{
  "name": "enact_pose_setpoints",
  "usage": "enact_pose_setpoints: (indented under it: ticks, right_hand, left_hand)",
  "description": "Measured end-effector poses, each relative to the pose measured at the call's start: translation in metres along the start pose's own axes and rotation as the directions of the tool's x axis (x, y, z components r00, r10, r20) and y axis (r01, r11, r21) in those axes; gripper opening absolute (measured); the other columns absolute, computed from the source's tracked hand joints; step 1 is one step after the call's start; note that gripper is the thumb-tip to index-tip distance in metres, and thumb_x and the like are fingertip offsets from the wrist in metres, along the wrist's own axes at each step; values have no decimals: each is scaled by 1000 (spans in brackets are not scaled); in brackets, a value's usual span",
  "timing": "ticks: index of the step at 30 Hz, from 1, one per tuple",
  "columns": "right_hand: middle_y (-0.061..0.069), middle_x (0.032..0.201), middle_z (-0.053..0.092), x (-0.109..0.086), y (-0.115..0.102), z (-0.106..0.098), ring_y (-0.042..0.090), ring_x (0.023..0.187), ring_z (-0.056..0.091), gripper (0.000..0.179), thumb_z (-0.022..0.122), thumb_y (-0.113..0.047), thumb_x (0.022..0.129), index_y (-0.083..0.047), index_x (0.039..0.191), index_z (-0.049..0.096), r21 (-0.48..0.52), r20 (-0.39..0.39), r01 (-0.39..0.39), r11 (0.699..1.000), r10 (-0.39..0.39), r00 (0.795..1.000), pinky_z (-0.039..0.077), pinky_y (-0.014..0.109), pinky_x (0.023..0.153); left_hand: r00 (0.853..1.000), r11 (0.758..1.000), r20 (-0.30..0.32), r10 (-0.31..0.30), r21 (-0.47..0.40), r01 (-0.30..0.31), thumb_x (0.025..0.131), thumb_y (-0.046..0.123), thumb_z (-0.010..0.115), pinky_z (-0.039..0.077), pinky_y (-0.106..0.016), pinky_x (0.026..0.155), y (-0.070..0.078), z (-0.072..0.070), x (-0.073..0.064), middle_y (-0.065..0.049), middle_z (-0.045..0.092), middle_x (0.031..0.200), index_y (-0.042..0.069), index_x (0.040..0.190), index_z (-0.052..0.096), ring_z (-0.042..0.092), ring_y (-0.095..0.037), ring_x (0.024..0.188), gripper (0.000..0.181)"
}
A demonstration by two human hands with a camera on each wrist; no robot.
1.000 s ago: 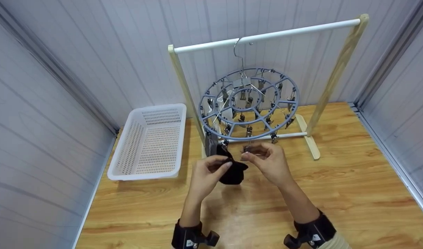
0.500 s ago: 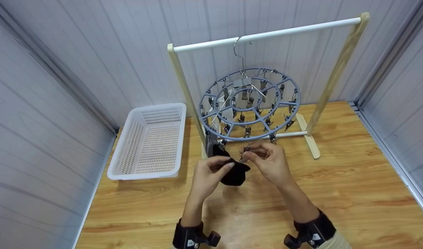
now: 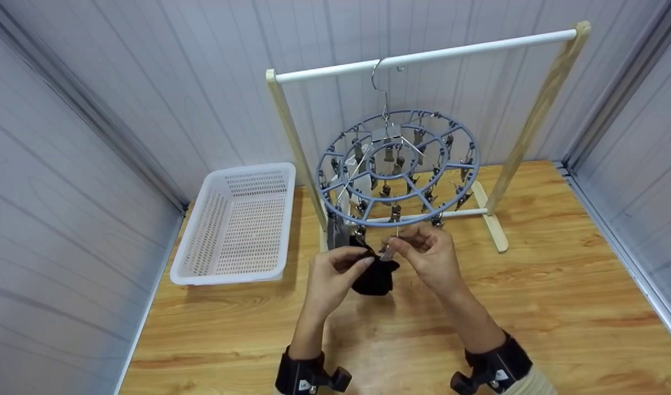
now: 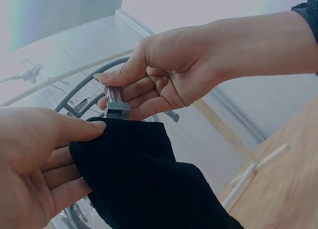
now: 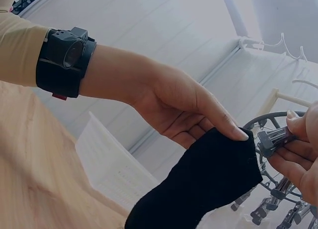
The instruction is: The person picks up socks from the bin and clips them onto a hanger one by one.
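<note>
A black sock (image 3: pixel 375 280) hangs from my left hand (image 3: pixel 330 277), which pinches its top edge between thumb and fingers. My right hand (image 3: pixel 431 258) pinches a grey clip (image 5: pixel 271 141) by its handles. In the right wrist view, the clip's mouth is close beside the sock's top edge; whether they touch I cannot tell. In the head view, a cord runs up from this clip to the round blue-grey hanger (image 3: pixel 460 165). Several other clips dangle from the hanger's rings. Behind the sock, a grey cloth piece (image 3: pixel 337 233) hangs at the hanger's front left.
The hanger hooks over the white bar (image 3: pixel 478 48) of a wooden-sided rack. Left of the rack stands a white perforated basket (image 3: pixel 231 278) on the wood-patterned surface (image 3: pixel 576 307). Something white (image 3: pixel 361 185) hangs under the hanger's left side. Panelled walls enclose three sides.
My right hand has turned the clip down toward the sock's top edge. My left hand has shifted slightly right with the sock. The hanger has swayed a little.
</note>
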State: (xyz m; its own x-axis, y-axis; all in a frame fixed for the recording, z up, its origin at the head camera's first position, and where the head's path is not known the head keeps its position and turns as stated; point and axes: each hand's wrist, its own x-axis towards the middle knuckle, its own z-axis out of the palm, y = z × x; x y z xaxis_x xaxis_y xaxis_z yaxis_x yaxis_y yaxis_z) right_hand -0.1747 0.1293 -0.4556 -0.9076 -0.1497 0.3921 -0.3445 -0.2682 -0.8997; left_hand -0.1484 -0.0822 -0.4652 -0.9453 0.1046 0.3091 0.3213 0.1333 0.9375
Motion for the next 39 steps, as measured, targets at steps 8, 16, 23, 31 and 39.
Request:
enact_pose_setpoints:
  ticks: [8,16,23,31,39]
  right_hand:
    - [29,93,75,-2,2,3,25,84,78,9,73,10,94,15,95,66,16,5,35,999,-35,999,64,35,78]
    - [24,91,77,-3,4,4,23,79,76,12,75,5,95,13,93,66,-4,2,24,1000,-24,1000,63,30,73]
    - [23,93,77,-4,3,6,25,82,77,13,76,3,95,11,94,67,-17,-5,28,999,-28,1000,63,30,74]
    - [23,91,77,-3,5,7,25,81,77,10,75,6,94,11,92,68,-24,-13,22,999,-23,1000,63,30,73]
    - [24,91,76,-2,4,6,26,83,77,8,73,7,96,10,93,67,-37,3,20,999,-20,1000,63,29,71]
  left_hand:
    - [1000,999,5,4,-36,-4,94,6,81,64,-34,82,1,3,-1,-11,79,100,-1,105,80,77,-22,91,14]
    - [999,999,-20,50,-13,-50,93,7,82,63,-33,81,0,2,0,-8,80,99,2,104,82,77,-21,90,13]
    - [997,997,-37,66,-39,-67,93,7,82,63,-33,79,-1,2,-1,-8,80,98,2,104,82,77,-21,89,12]
    - [995,992,-48,93,-78,-97,93,4,81,64,-34,80,-3,2,-1,-10,80,99,-1,104,82,77,-23,91,12]
    - [991,988,-80,107,-102,-114,92,1,80,63,-32,81,-1,2,-1,-12,80,100,-4,104,81,77,-22,92,12]
